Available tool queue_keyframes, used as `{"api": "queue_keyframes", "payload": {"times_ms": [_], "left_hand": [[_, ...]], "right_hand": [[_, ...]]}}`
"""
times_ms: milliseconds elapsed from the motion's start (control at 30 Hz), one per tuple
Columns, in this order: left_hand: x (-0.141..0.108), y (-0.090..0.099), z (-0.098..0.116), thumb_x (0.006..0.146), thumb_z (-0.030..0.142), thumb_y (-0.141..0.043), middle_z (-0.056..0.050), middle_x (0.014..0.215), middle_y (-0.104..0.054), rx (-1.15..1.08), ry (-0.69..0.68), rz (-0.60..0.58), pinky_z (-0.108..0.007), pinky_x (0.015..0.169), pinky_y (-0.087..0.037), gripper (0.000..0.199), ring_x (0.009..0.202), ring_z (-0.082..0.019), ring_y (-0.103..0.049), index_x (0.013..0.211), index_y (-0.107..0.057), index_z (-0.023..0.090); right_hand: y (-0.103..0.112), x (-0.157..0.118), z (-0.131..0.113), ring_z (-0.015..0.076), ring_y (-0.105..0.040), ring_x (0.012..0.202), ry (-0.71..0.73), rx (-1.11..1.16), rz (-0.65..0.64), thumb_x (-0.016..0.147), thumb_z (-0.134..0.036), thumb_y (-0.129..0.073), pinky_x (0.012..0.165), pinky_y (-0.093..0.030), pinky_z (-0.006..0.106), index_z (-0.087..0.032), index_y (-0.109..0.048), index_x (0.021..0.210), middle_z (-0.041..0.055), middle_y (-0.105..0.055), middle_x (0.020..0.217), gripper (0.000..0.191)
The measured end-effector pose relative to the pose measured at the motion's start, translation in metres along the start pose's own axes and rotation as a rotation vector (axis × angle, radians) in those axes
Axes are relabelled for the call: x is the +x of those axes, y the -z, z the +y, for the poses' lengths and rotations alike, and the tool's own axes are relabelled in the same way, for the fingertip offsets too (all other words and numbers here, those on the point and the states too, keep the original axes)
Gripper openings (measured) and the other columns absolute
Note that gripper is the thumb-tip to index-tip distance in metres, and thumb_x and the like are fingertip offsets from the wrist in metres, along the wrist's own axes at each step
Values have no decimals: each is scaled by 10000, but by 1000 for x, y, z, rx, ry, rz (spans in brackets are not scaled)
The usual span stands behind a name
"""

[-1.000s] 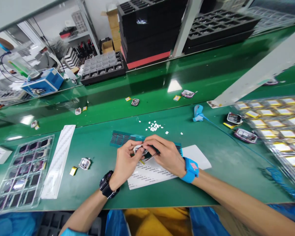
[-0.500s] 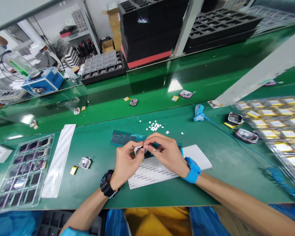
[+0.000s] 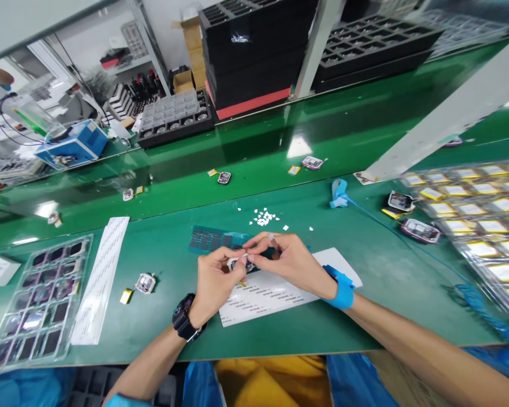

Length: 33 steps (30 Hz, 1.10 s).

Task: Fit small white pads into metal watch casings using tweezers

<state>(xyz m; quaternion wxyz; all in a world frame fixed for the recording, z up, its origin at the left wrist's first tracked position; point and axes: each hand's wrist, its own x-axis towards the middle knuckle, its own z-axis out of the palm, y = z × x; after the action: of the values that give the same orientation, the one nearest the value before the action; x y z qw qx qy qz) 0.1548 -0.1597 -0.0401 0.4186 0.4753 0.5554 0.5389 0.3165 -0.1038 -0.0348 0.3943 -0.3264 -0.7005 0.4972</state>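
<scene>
Over the white printed sheet (image 3: 263, 299), my left hand (image 3: 218, 280) pinches a small watch case (image 3: 236, 263) with bare electronics between thumb and fingers. A bit of yellow (image 3: 242, 284), perhaps its battery, shows just below the case. My right hand (image 3: 288, 263) is closed at the case's right edge, thumb and fingertips against it; the fingers partly cover that side. Beyond the hands is a teal sheet (image 3: 212, 239) with rows of dark strips. Past it lies a scatter of tiny white pieces (image 3: 263, 217).
Left of me stand a clear tray (image 3: 61, 339) of dark screens, white strips (image 3: 99, 282) and another opened case (image 3: 145, 282). At right are a tray of batteries (image 3: 470, 226), two cases (image 3: 419, 230) and a coiled blue cord (image 3: 477, 299). A white post (image 3: 441, 113) slants at back right.
My right fingers have shifted from the top of the watch case to its right edge, with the knuckles raised. The left hand keeps its hold. The view has drifted slightly.
</scene>
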Motion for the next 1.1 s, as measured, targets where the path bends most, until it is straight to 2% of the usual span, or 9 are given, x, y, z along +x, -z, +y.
{"api": "queue_keyframes", "payload": {"times_ms": [200,333,433,567,800,900,967,1033,1100], "left_hand": [[-1,0,-3,648,190,-734,-51,778,-790,23,3,16,-190,400,-510,56,439,-94,-594,635,-689,159],[4,1,-1,679,242,-739,-42,718,-765,12,67,-45,-206,417,-542,99,470,-107,-603,703,-710,151],[9,4,2,739,332,-716,-28,711,-729,-78,159,-96,-235,492,-596,191,581,-132,-647,800,-724,151],[8,6,6,769,370,-703,-10,734,-685,-195,218,-110,-212,508,-584,217,632,-124,-635,832,-723,163],[4,3,6,751,382,-751,-26,738,-734,-172,229,-137,-247,535,-587,238,616,-149,-669,836,-698,166],[6,5,5,725,367,-802,-51,805,-768,-183,245,-190,-260,594,-607,280,670,-160,-702,878,-692,160],[8,7,4,724,349,-815,-68,893,-787,-173,217,-224,-281,661,-619,355,754,-182,-729,1006,-698,167],[9,10,4,763,325,-791,-74,1002,-789,-95,116,-196,-314,761,-616,402,884,-215,-742,1130,-692,195],[9,13,4,824,275,-737,-67,1115,-770,68,-45,-106,-340,909,-571,319,1046,-239,-714,1139,-708,230]], "right_hand": [[-7,-3,-1,170,-656,751,-4,13,32,756,-233,-660,662,-470,299,-204,-649,639,25,-714,815,122],[-6,-2,1,165,-657,740,21,-101,31,787,-204,-631,656,-488,287,-198,-659,671,31,-720,824,119],[-3,-1,1,155,-660,726,125,-219,29,843,-184,-600,672,-521,283,-201,-708,777,29,-729,854,128],[-4,-4,6,176,-689,780,313,-311,78,891,-191,-602,715,-567,307,-207,-729,867,50,-732,900,130],[-7,-5,13,179,-663,724,442,-430,52,932,-168,-535,649,-553,312,-197,-698,791,74,-711,866,217],[-3,-2,10,177,-662,734,428,-371,30,953,-212,-546,656,-543,309,-204,-694,806,64,-703,851,208],[1,1,8,190,-674,779,379,-333,47,967,-297,-565,694,-546,324,-211,-706,854,66,-717,888,200],[6,5,8,199,-679,792,276,-286,76,1000,-426,-511,722,-545,343,-210,-714,871,76,-729,932,323],[11,9,10,188,-666,737,136,-206,84,1019,-575,-384,701,-540,347,-204,-709,815,80,-728,938,534]]}}
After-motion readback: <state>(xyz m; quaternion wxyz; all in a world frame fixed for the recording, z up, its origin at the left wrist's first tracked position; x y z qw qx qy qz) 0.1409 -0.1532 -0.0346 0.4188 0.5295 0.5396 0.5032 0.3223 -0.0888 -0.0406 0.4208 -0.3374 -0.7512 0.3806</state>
